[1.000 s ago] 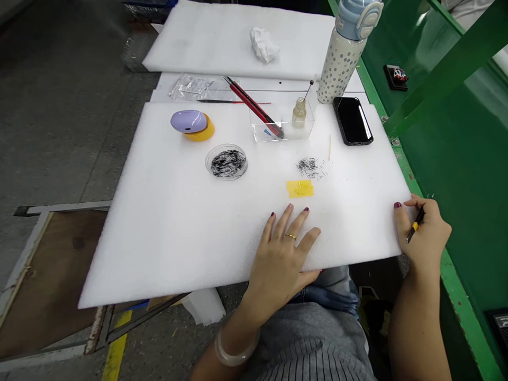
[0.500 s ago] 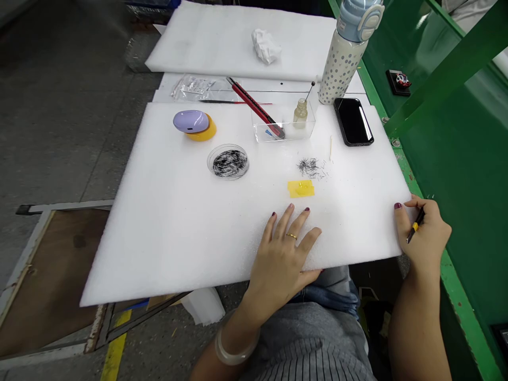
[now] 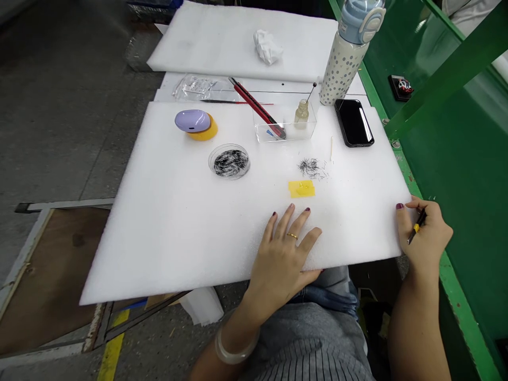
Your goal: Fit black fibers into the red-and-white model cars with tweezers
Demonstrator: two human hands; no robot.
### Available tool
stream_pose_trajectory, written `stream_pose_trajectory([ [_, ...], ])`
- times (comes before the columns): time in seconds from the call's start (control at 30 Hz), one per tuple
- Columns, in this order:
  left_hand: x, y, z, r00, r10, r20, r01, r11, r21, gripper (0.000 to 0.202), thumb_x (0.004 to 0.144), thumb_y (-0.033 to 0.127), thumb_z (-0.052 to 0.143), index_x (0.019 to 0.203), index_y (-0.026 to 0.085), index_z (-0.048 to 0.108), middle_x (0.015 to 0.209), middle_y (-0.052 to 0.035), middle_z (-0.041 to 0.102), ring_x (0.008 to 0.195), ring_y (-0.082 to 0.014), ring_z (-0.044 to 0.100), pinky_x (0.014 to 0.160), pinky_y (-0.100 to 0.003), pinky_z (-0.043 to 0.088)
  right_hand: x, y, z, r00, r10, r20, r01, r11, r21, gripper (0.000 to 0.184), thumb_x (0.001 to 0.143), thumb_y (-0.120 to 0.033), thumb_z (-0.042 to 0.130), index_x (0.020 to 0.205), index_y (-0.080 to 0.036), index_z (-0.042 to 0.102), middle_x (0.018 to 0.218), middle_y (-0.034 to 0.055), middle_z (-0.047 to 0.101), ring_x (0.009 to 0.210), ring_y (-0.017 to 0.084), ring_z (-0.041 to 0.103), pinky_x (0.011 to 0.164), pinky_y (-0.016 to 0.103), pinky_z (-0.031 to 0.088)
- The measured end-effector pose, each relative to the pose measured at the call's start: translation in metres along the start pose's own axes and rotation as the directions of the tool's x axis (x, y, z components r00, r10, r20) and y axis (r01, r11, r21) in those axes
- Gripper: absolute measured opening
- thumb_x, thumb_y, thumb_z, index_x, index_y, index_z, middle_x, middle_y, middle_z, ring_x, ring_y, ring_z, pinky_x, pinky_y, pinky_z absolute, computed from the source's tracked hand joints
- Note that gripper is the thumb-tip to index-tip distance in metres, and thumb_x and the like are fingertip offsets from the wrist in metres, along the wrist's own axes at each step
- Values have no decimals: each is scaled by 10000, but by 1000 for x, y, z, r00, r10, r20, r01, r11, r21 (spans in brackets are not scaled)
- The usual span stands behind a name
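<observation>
My left hand lies on the white foam sheet by its front edge, fingers spread and nothing in them. Just beyond the fingertips is a piece of yellow tape. Behind the tape lies a loose scatter of short black fibres. At the sheet's right edge, my right hand is closed around a slim black tool with a yellow band; most of it is hidden in the hand. The right thumb rests against the foam edge. A round clear dish holds more black fibres.
A clear tray carries a red-and-black pen-like tool and a small glass bottle. Around it are a purple-and-yellow object, a cotton swab, a phone and a tall dotted bottle. Green metal framing stands at right.
The view has shifted very slightly. Both hands and the things on the foam sheet stay where they were.
</observation>
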State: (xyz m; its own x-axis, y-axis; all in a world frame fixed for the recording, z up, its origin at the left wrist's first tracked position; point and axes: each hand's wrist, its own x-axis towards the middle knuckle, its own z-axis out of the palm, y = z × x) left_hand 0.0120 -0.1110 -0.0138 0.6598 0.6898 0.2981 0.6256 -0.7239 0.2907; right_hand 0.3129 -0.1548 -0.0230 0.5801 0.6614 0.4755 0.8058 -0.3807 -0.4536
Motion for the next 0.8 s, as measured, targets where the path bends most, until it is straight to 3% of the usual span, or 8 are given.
stream_pose_trajectory([
  [0.07, 0, 0, 0, 1000, 0, 8, 0, 1000, 4, 787, 643, 525, 908, 1290, 228, 573, 1514, -142, 553, 1422, -434, 479, 1111, -680, 471, 3, -5, 0, 992, 15, -122, -1, 993, 117, 227, 872, -471, 599, 891, -252, 653, 1072, 127, 793, 868, 333, 753, 746, 470, 553],
  [0.13, 0, 0, 1, 1000, -2, 12, 2, 1000, 1, 783, 643, 526, 907, 1288, 230, 576, 1515, -139, 553, 1422, -432, 478, 1112, -677, 471, 10, -18, -1, 982, 85, -169, -19, 934, 356, 371, 945, -525, 528, 894, -212, 721, 926, 122, 791, 845, 309, 750, 768, 465, 560],
  [0.23, 0, 0, 1, 1000, -4, 14, 4, 1000, -8, 767, 657, 519, 900, 1290, 231, 577, 1517, -134, 551, 1428, -428, 471, 1118, -673, 465, 32, -49, -1, 998, 63, -22, -34, 764, 644, 616, 1010, -628, 371, 968, -185, 797, 804, 96, 749, 739, 229, 696, 727, 408, 546],
  [0.33, 0, 0, 1, 1000, -3, 22, 3, 1000, -10, 748, 677, 515, 886, 1294, 226, 578, 1522, -137, 544, 1432, -431, 462, 1121, -681, 454, 61, -79, 9, 975, -112, 191, -71, 661, 747, 360, 948, -527, 604, 975, -232, 808, 873, 55, 746, 806, 188, 675, 735, 347, 528],
  [0.43, 0, 0, 1, 999, -5, 33, 6, 1000, -16, 738, 690, 516, 877, 1299, 224, 580, 1525, -136, 541, 1434, -431, 458, 1124, -686, 446, 86, -97, 37, 885, -216, 413, -207, 612, 763, 251, 805, -452, 807, 962, -258, 803, 813, 10, 719, 736, 141, 634, 689, 295, 512],
  [0.5, -1, 0, 1, 999, -9, 39, 10, 1000, -20, 742, 690, 515, 877, 1304, 224, 579, 1530, -135, 536, 1438, -432, 452, 1126, -690, 443, 96, -101, 61, 856, -226, 465, -246, 613, 751, 317, 798, -536, 799, 833, -221, 782, 686, 6, 655, 588, 109, 533, 553, 270, 444],
  [0.6, -1, 0, 0, 999, -12, 41, 14, 1000, -27, 759, 678, 517, 887, 1307, 226, 578, 1538, -130, 530, 1444, -432, 447, 1129, -691, 442, 100, -101, 89, 854, -186, 485, -252, 668, 700, 414, 834, -577, 751, 677, -198, 697, 589, 0, 590, 488, 90, 421, 453, 264, 336],
  [0.8, 0, 0, -1, 999, -8, 35, 9, 1000, -26, 780, 664, 527, 896, 1308, 223, 578, 1527, -131, 544, 1427, -433, 469, 1116, -687, 459, 92, -100, 100, 916, -64, 395, -209, 764, 610, 218, 818, -308, 753, 703, -239, 580, 517, -43, 592, 483, 122, 504, 475, 275, 356],
])
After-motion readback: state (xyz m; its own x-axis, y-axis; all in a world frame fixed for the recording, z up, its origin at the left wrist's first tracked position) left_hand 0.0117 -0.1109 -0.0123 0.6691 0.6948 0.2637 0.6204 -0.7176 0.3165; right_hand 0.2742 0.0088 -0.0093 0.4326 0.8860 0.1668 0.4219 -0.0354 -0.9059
